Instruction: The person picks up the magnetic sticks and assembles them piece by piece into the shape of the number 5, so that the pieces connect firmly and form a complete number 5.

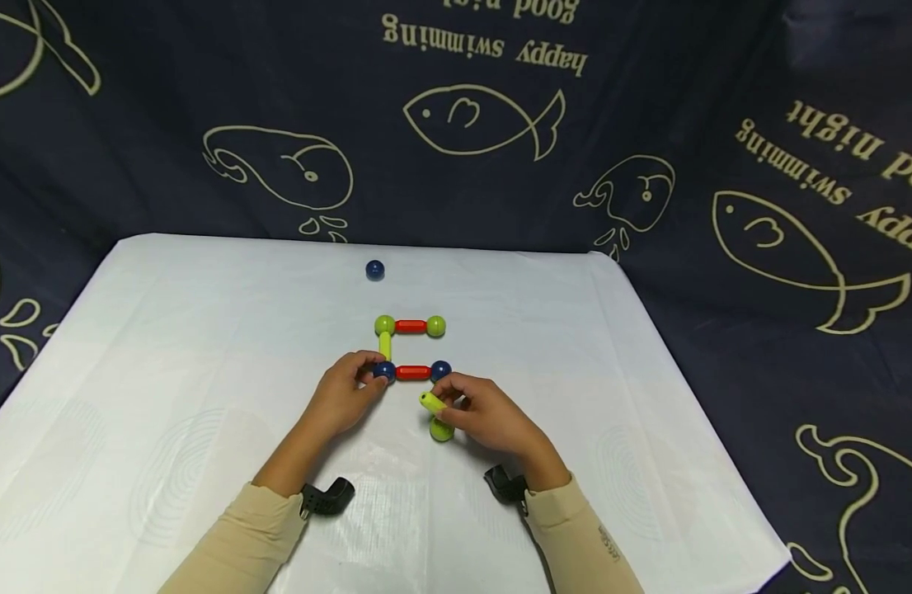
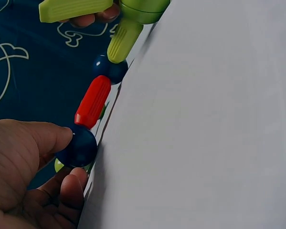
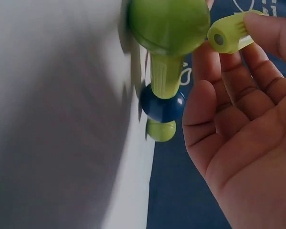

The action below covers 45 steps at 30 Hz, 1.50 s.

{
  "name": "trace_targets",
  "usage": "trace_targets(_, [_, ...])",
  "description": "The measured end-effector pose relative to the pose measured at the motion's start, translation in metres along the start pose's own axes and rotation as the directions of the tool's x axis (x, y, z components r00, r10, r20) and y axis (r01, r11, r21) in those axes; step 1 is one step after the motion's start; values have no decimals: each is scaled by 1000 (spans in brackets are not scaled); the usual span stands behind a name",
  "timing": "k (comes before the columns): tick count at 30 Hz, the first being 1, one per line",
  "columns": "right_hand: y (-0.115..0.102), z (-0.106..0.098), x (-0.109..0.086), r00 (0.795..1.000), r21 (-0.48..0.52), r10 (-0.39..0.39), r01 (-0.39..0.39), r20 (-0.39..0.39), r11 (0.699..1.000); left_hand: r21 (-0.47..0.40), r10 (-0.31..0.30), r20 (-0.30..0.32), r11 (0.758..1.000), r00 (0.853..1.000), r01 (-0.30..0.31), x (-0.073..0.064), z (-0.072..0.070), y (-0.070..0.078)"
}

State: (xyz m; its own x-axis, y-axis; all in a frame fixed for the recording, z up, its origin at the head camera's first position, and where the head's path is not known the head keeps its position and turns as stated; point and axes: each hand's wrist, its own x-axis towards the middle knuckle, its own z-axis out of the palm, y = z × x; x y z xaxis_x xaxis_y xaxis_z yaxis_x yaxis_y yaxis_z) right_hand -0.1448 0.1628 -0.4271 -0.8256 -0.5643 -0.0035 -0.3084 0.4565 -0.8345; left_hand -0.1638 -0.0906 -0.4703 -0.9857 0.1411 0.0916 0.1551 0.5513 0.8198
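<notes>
My left hand (image 1: 339, 398) pinches a blue ball (image 2: 78, 149) between thumb and fingers. A red rod (image 1: 413, 373) joins that ball to a second blue ball (image 1: 441, 370). From the left blue ball a yellow-green rod (image 1: 385, 346) runs back to a green ball (image 1: 385, 325); another red rod (image 1: 410, 327) links it to a further green ball (image 1: 436, 327). In my right hand (image 1: 493, 415), thumb and fingers hold a loose yellow-green rod (image 3: 233, 32), a dark disc at its end. Close beside it is a green ball (image 3: 169, 24), joined by a yellow-green rod (image 3: 165, 76) to the right blue ball.
A single blue ball (image 1: 375, 270) lies near the back of the white-covered table (image 1: 204, 330). Behind the table hangs a dark cloth (image 1: 278, 74) printed with fish and lettering. Both wrists wear black camera mounts (image 1: 328, 497).
</notes>
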Motion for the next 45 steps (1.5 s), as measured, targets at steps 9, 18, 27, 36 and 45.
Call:
trace_targets(9, [3, 6, 1, 999, -20, -40, 41, 25, 999, 2, 3, 1, 1000, 1000, -3, -1, 0, 1])
trace_targets(18, [5, 7, 2, 998, -37, -50, 51, 26, 998, -3, 2, -17, 1000, 1000, -2, 0, 2, -1])
trace_targets(27, [2, 7, 1, 997, -39, -65, 66, 30, 997, -1, 14, -20, 1000, 1000, -14, 1, 2, -2])
trace_targets(36, [3, 7, 2, 998, -34, -60, 61, 31, 998, 3, 8, -18, 1000, 1000, -8, 1, 1, -2])
trace_targets(45, [3, 3, 1, 999, -77, -31, 31, -7, 997, 3, 6, -16, 1000, 1000, -6, 1, 1, -2])
